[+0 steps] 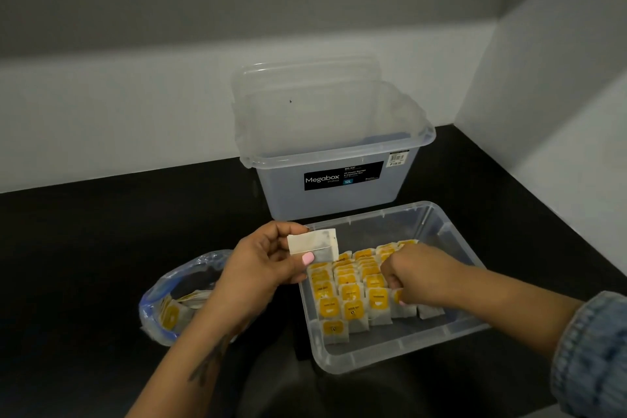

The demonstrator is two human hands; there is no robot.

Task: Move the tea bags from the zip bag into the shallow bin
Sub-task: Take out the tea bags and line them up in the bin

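Observation:
My left hand (264, 258) pinches one white tea bag (314, 241) just above the left rim of the clear shallow bin (451, 332). Several tea bags with yellow tags (349, 295) lie in overlapping rows inside the bin. My right hand (414, 275) reaches into the bin with curled fingers and pinches a tea bag (402, 307) in the right row. The clear zip bag (176, 299) lies open on the dark counter to the left, with a few tea bags (171, 316) inside it, partly hidden by my left forearm.
A taller clear storage box (336, 187) with a Megabox label stands behind the bin, its lid (305, 92) leaning against the white wall. The black counter (84, 265) meets walls at the back and the right.

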